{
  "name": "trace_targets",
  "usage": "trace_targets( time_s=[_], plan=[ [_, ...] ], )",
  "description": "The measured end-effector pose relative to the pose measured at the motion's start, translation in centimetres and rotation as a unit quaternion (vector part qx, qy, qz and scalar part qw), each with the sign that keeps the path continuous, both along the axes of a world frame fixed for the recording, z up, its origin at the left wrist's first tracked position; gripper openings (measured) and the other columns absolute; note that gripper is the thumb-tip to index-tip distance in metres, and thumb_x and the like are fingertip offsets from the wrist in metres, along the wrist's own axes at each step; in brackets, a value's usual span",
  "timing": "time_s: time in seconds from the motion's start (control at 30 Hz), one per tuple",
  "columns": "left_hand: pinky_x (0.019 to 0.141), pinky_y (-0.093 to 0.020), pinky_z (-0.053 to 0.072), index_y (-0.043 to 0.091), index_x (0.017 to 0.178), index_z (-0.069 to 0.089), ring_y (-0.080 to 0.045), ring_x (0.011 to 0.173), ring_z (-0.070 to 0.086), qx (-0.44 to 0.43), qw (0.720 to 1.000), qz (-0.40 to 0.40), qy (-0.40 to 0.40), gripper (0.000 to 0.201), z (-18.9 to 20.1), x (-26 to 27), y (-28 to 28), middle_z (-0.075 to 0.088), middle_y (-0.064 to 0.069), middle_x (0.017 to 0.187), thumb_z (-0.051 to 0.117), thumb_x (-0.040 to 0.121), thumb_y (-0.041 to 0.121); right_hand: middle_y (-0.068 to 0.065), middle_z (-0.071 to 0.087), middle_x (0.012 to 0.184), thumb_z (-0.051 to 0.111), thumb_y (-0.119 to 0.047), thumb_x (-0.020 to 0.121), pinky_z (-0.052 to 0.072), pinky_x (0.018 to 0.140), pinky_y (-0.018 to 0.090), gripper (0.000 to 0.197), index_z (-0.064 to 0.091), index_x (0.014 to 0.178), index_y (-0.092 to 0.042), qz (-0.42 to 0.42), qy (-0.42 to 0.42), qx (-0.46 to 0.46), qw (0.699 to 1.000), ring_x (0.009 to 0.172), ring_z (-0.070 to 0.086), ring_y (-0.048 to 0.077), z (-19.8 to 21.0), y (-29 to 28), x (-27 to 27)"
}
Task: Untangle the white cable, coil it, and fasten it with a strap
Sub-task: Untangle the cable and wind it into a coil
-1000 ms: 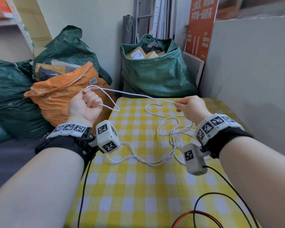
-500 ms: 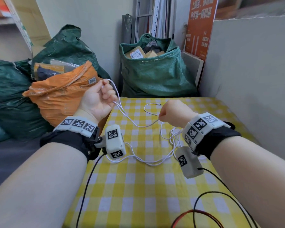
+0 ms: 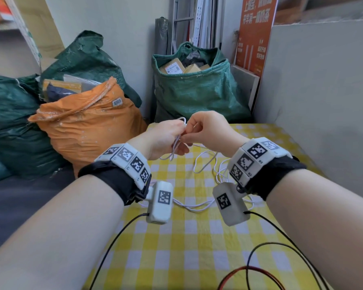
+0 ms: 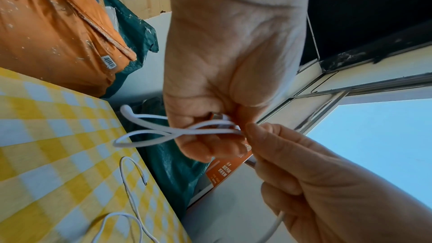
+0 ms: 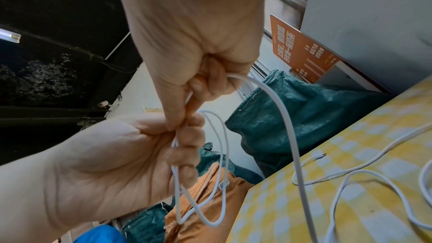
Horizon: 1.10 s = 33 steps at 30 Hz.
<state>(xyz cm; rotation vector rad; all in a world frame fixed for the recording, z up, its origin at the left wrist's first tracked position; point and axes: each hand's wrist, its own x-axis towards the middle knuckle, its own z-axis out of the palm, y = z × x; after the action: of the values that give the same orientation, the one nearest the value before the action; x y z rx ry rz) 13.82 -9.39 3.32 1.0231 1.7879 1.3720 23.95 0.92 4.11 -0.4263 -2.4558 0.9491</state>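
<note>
The thin white cable [image 3: 205, 162] lies partly in loose curves on the yellow checked tablecloth [image 3: 176, 248]. My left hand [image 3: 172, 137] grips a few gathered loops of the cable [image 4: 158, 130] above the table's far edge. My right hand [image 3: 194, 132] meets it and pinches a strand of the cable [image 5: 287, 117] against the left fingers [image 5: 187, 136]. The held loops hang below the left hand [image 5: 117, 154]. One connector end [image 5: 321, 155] rests free on the cloth. The right hand [image 4: 304, 173] has cable trailing from under it.
An orange sack [image 3: 88, 126] and green sacks [image 3: 197, 91] with parcels stand behind and left of the table. A grey panel [image 3: 323, 91] walls the right side. Black and red wires [image 3: 260, 258] cross the near cloth.
Both hands have come together from wide apart: the left moved right, the right moved left and up. The stretched strand is now folded as a further loop into the left hand.
</note>
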Motion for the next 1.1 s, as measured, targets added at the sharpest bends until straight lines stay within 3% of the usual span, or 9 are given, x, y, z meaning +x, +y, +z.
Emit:
trace_targets(
  time_s=[0.17,0.3,0.33,0.5,0.57,0.63,0.73,0.9,1.1],
  plan=[
    [0.045,-0.022,0.022,0.018,0.072,0.043,-0.009,0.043,0.021,-0.054,0.997,-0.024,-0.052,0.034,0.3,0.0,0.1,0.03,0.003,0.053,0.031,0.103,0.025,-0.012,0.055,0.062,0.081,-0.021,0.07,0.034,0.049,0.007,0.021,0.06,0.071,-0.02,-0.029,0.035,0.028,0.999,0.051,0.045,-0.001,-0.1,0.9,0.2],
    [0.038,-0.018,0.014,0.017,0.071,0.042,-0.003,0.034,0.017,-0.076,0.983,-0.061,-0.157,0.037,0.9,-0.5,-0.4,0.023,0.009,0.046,0.032,0.101,0.036,-0.01,0.058,0.092,0.075,-0.035,0.078,0.04,0.07,0.015,0.027,0.066,0.1,-0.023,-0.033,0.055,-0.001,0.998,0.076,0.052,0.002,-0.5,1.3,0.3],
    [0.037,-0.017,0.014,0.017,0.071,0.043,-0.002,0.033,0.018,-0.07,0.977,-0.074,-0.189,0.039,0.9,-0.6,-0.6,0.024,0.01,0.045,0.031,0.101,0.038,-0.011,0.06,0.091,0.07,-0.038,0.082,0.04,0.072,0.017,0.025,0.067,0.101,-0.022,-0.023,0.038,-0.017,0.999,0.079,0.053,0.002,-0.5,1.4,0.4],
    [0.035,-0.015,0.016,0.017,0.067,0.042,-0.002,0.032,0.015,0.015,0.945,-0.074,-0.317,0.042,1.0,-1.0,-0.8,0.026,0.01,0.041,0.028,0.101,0.038,0.002,0.07,0.072,0.049,-0.041,0.095,0.033,0.045,0.015,0.037,0.058,0.072,-0.014,0.033,-0.037,-0.1,0.994,0.043,0.038,0.002,-0.8,1.8,0.8],
    [0.034,-0.015,0.015,0.017,0.064,0.041,-0.005,0.035,0.01,0.062,0.928,-0.049,-0.363,0.043,0.9,-1.4,-0.8,0.026,0.009,0.041,0.029,0.101,0.037,0.0,0.065,0.061,0.046,-0.042,0.097,0.034,0.044,0.017,0.039,0.052,0.069,-0.015,0.016,-0.044,-0.126,0.991,0.047,0.043,0.006,-1.1,2.1,1.0],
    [0.033,-0.015,0.017,0.018,0.061,0.04,-0.004,0.03,0.015,0.082,0.917,-0.017,-0.389,0.046,0.8,-1.9,-0.8,0.026,0.008,0.041,0.03,0.101,0.036,-0.004,0.055,0.055,0.043,-0.041,0.098,0.035,0.045,0.018,0.038,0.048,0.069,-0.017,0.0,-0.042,-0.157,0.987,0.052,0.051,0.008,-1.3,2.4,1.3],
    [0.033,-0.016,0.024,0.018,0.059,0.039,-0.004,0.029,0.023,0.061,0.926,0.019,-0.372,0.046,0.6,-2.3,-0.9,0.026,0.008,0.041,0.031,0.101,0.036,-0.008,0.044,0.049,0.039,-0.036,0.1,0.027,0.039,0.015,0.034,0.044,0.071,-0.018,0.01,-0.014,-0.245,0.969,0.053,0.058,0.007,-1.4,2.6,1.5],
    [0.036,-0.016,0.031,0.019,0.056,0.038,-0.006,0.034,0.029,0.051,0.928,0.035,-0.367,0.048,0.4,-2.3,-1.1,0.029,0.008,0.048,0.032,0.101,0.034,-0.01,0.037,0.043,0.038,-0.029,0.102,0.018,0.033,0.013,0.032,0.049,0.074,-0.018,0.005,0.05,-0.344,0.938,0.046,0.053,0.005,-1.1,2.5,1.1],
    [0.033,-0.016,0.018,0.017,0.057,0.042,-0.005,0.029,0.023,0.065,0.921,0.03,-0.384,0.048,0.6,-2.5,-1.3,0.024,0.008,0.042,0.034,0.1,0.036,-0.003,0.039,0.05,0.038,-0.024,0.102,0.018,0.03,0.013,0.03,0.055,0.08,-0.014,0.021,0.042,-0.363,0.931,0.043,0.052,0.005,-1.1,2.6,0.9]
  ],
)
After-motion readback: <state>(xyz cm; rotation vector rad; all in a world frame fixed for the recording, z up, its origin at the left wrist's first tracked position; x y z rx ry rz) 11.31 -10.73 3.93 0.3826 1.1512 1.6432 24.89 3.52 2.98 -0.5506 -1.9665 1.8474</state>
